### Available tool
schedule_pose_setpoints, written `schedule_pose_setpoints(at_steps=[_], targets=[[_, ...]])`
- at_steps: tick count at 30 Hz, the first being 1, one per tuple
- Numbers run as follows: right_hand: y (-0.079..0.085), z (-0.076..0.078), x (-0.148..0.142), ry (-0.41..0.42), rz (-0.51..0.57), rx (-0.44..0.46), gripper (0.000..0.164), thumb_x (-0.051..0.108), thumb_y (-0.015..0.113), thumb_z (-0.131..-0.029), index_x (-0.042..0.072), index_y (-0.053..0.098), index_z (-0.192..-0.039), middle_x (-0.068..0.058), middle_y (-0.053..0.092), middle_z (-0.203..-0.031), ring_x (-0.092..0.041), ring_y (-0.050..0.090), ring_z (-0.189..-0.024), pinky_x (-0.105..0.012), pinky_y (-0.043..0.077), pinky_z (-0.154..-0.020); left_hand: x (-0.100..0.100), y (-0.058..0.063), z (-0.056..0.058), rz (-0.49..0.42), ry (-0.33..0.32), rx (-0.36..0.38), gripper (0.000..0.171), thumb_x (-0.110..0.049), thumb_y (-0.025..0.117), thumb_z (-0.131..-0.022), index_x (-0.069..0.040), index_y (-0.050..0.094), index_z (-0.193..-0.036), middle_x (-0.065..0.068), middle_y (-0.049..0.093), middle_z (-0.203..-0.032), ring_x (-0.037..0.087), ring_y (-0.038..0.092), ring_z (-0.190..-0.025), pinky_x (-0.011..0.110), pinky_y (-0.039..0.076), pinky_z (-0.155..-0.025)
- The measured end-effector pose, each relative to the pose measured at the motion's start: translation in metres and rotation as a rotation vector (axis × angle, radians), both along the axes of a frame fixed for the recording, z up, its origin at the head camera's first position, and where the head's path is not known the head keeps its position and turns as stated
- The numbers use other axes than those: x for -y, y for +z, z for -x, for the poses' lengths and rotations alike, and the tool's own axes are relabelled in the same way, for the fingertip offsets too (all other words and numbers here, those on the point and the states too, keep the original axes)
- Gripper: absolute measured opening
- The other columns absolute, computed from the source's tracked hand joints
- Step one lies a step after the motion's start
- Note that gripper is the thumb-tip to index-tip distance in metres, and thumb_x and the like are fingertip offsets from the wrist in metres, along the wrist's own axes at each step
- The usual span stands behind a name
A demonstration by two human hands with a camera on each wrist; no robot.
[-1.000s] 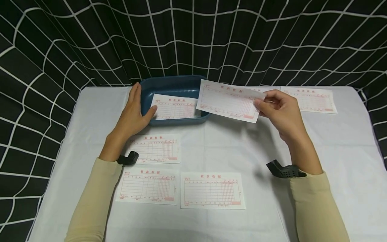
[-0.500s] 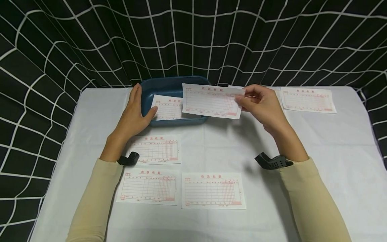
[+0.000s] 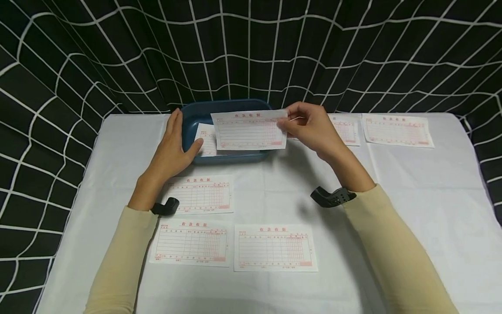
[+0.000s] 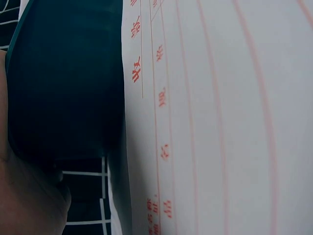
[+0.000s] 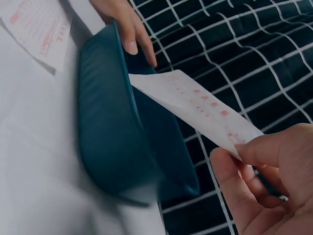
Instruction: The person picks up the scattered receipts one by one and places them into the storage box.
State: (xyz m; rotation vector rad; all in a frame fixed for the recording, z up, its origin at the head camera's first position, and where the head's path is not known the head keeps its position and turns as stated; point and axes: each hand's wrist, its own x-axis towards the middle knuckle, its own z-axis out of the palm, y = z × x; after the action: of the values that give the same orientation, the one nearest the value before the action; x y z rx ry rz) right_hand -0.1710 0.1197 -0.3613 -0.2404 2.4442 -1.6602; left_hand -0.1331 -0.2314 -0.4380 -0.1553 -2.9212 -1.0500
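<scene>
A blue plastic bin (image 3: 229,159) stands at the back left of the table with a red-printed receipt slip (image 3: 206,146) lying in it. Against the bin's left end rests my left hand (image 3: 172,139), its fingers straight along the outside and the thumb over the rim. Thumb and fingers of my right hand (image 3: 310,128) pinch the right end of another receipt slip (image 3: 251,131). That slip is above the bin and partly covers the one inside. In the right wrist view the pinched slip (image 5: 195,105) spans across the bin's opening.
Three receipt slips lie in front of the bin: one near the left wrist (image 3: 204,195), one at front left (image 3: 190,244), one at front middle (image 3: 276,248). More slips lie at back right, one (image 3: 398,130) beyond another (image 3: 345,128). Black netted cloth (image 3: 251,52) borders the white table.
My right hand has moved left with the pinched slip, from the bin's right side to above its opening. A slip behind the right hand has come into view. The left hand has stayed put.
</scene>
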Motion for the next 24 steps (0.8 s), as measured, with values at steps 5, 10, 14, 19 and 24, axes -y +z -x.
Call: schedule_pose_setpoints(at_steps=[5,10,14,19,24], targets=[[-0.001,0.007,0.017,0.045,-0.018,0.01,0.017,0.006,0.074,-0.096,-0.001,0.069,-0.111,-0.007,0.07,-0.103,-0.005,0.068,-0.08,-0.019,0.062,-0.074,0.001,-0.001,0.0,0.003,-0.003,-0.007,0.096,-0.043,0.062,-0.102,0.0,0.009,-0.169,0.015,0.004,-0.18,0.038,0.016,-0.166,0.059,0.023,-0.132],[0.0,0.011,0.032,0.082,-0.03,-0.013,0.018,0.005,0.072,-0.097,-0.001,0.07,-0.113,-0.007,0.066,-0.098,-0.01,0.065,-0.08,-0.019,0.062,-0.073,0.0,-0.003,0.002,-0.006,-0.016,-0.015,0.096,-0.043,0.062,-0.102,0.0,0.008,-0.169,0.015,0.004,-0.18,0.037,0.016,-0.167,0.059,0.023,-0.132],[-0.001,0.014,0.046,0.1,-0.017,-0.007,0.018,0.004,0.071,-0.098,-0.002,0.068,-0.114,-0.007,0.062,-0.097,-0.011,0.063,-0.081,-0.019,0.063,-0.073,0.001,-0.003,0.002,-0.007,-0.017,-0.012,0.097,-0.044,0.062,-0.102,0.0,0.007,-0.169,0.015,0.003,-0.18,0.036,0.013,-0.167,0.058,0.022,-0.133],[-0.003,0.017,0.062,0.097,-0.008,0.016,0.018,0.004,0.072,-0.097,-0.003,0.069,-0.114,-0.007,0.065,-0.095,-0.015,0.064,-0.079,-0.021,0.062,-0.071,0.0,-0.001,0.001,-0.006,-0.017,-0.001,0.098,-0.045,0.063,-0.102,-0.002,0.006,-0.17,0.014,0.002,-0.18,0.036,0.013,-0.167,0.058,0.023,-0.132],[-0.01,0.021,0.08,0.077,-0.038,0.023,0.02,0.005,0.072,-0.097,-0.002,0.07,-0.115,-0.009,0.067,-0.097,-0.013,0.061,-0.08,-0.017,0.056,-0.067,0.001,0.0,0.0,-0.003,-0.016,0.002,0.099,-0.045,0.063,-0.102,-0.003,0.006,-0.17,0.014,0.002,-0.18,0.037,0.014,-0.167,0.059,0.024,-0.132]])
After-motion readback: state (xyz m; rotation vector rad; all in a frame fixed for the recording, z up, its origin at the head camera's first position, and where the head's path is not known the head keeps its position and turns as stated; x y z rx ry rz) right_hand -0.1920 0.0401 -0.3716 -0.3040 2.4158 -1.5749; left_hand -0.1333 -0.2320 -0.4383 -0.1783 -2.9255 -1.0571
